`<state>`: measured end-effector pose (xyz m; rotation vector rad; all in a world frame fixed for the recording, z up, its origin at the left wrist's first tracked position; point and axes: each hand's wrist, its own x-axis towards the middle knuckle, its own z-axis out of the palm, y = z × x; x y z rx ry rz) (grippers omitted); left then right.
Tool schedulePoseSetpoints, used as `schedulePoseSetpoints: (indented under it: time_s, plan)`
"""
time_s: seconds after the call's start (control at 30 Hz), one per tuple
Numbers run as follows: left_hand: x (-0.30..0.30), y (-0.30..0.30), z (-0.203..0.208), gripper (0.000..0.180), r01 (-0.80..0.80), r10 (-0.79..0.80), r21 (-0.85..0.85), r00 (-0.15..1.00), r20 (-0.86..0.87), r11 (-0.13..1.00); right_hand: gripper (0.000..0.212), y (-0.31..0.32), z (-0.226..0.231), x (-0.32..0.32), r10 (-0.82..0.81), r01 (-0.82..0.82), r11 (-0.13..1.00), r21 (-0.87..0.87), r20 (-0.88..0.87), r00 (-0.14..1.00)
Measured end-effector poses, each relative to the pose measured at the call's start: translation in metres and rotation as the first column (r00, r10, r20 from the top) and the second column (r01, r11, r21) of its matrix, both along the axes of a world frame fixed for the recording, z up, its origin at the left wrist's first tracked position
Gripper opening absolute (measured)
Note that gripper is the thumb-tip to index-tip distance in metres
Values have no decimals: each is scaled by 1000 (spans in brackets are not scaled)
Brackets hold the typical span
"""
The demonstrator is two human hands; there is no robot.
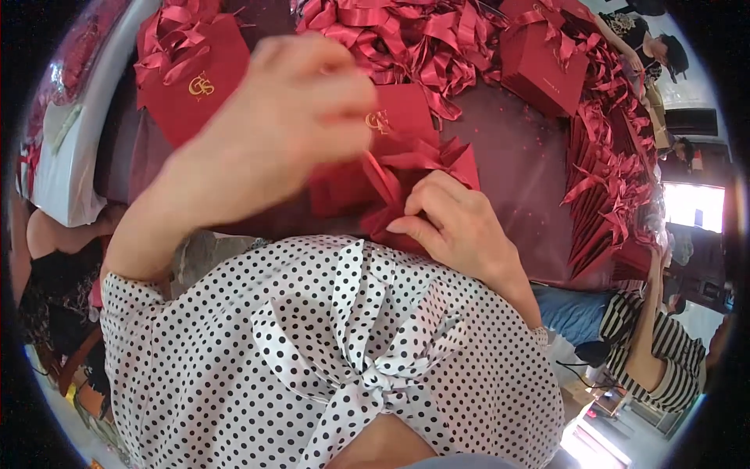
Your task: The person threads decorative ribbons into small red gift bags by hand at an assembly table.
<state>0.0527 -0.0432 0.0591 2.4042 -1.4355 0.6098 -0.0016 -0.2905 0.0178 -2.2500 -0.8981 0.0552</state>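
Note:
My right hand [457,223] is closed at the table's near edge, thumb and fingers pinching the edge of a red gift bag [383,195] with ribbon about it. Smeared by motion, my left hand [312,102] is raised to the left of it, its fingers curled; whether they hold anything cannot be made out. Beyond the hands lies another flat red gift bag [410,105] with a gold emblem, partly covered by my left hand. Part of the bag in my right hand is hidden by the fingers and red folds.
Flat red bags with ribbon handles [195,78] lie at the far left. Loose red ribbons [422,39] heap at the back. A stack of red bags [543,70] stands back right; more bags [605,180] line the right edge. People sit at both sides, one in a striped top [672,352].

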Motion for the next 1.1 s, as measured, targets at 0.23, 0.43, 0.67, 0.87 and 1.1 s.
schedulePoseSetpoints:
  time_s: [0.23, 0.43, 0.67, 0.87, 1.1]
  plan:
    - [25, -3, -53, 10, 243, -367, -284, 444, -817, 928, 23, 10, 7, -5, 59, -67, 994, 89, 96, 994]
    - [27, -8, -57, 15, 127, -384, -372, 492, -781, 920, 22, 8, 9, -8, 27, -37, 994, 103, 90, 996]
    - [16, 21, -69, 22, -464, -311, -627, 588, -747, 626, 26, 22, 15, -3, -69, 36, 990, 136, 251, 966]
    - [-48, 2, -65, 52, -227, -336, -662, 718, -609, 715, 33, 34, 45, 16, -201, 136, 977, 166, 482, 853]
    - [-52, 61, -14, 37, -750, -266, -661, 630, -729, 35, 39, 78, 37, 24, -95, -95, 844, 527, 321, 942]
